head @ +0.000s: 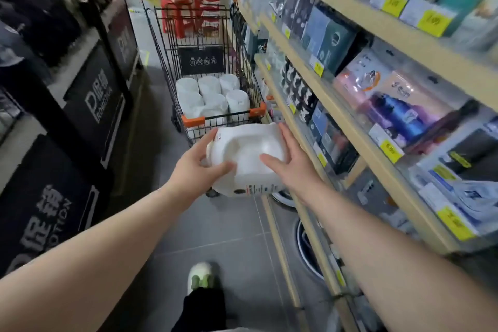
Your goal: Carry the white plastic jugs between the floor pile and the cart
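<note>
Head view, shop aisle, grey tiled floor (pixel 229 226). Item in hand: one white plastic container (pixel 246 160), held bottom-up in the air just short of the near end of the cart, a printed label band along its lower edge. Left hand (pixel 198 167): fingers curled round the container's left side, thumb laid across the base. Right hand (pixel 289 160): fingers spread along the right side, thumb pressing the base; together the two hands clamp the container between them.

Wire shopping cart (pixel 204 67), orange corner guards, straight ahead; inside it, six or so white rolls or tubs (pixel 213 97), standing close together, kind not legible. To the right, wooden shelving (pixel 358 127) in several tiers, stocked with packaged goods and yellow price tags (pixel 392 151). To the left, black promotion bins (pixel 91 105) with white lettering.

One shoe (pixel 200 276), white with green, and a dark trouser leg at bottom centre. Shelf goods are blurred; prices unreadable. Cart wheels mostly hidden behind the container. Bin contents dark and indistinct.
</note>
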{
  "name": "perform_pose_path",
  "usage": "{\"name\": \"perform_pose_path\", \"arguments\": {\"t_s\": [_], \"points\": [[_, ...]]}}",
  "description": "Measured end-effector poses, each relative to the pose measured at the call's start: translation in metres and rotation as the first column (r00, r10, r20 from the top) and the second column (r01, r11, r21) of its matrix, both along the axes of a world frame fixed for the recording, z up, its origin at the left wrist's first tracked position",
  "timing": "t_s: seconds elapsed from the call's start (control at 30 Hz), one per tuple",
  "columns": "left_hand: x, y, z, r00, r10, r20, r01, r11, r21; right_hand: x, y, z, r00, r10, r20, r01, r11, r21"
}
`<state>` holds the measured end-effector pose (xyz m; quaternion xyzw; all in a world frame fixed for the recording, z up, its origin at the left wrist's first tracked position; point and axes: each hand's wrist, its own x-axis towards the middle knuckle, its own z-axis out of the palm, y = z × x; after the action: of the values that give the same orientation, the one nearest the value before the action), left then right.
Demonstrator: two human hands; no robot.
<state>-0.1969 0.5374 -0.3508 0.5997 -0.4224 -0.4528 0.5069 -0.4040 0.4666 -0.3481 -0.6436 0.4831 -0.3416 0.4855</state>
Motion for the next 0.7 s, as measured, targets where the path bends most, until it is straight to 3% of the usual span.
{"name": "perform_pose_path", "arguments": {"t_s": [0.4,0.7], "points": [[0.109,-0.243,-0.003,0.994,-0.092,0.056,0.089,0.994,0.061,0.103,-0.232,0.001,0.998,-0.064,-0.016,0.065,0.995,0.074],[0.130,-0.383,-0.044,0.993,-0.011,0.117,-0.004,0.992,0.129,0.133,-0.390,-0.033,0.991,0.031,-0.130,-0.016,0.993,0.113]]}}
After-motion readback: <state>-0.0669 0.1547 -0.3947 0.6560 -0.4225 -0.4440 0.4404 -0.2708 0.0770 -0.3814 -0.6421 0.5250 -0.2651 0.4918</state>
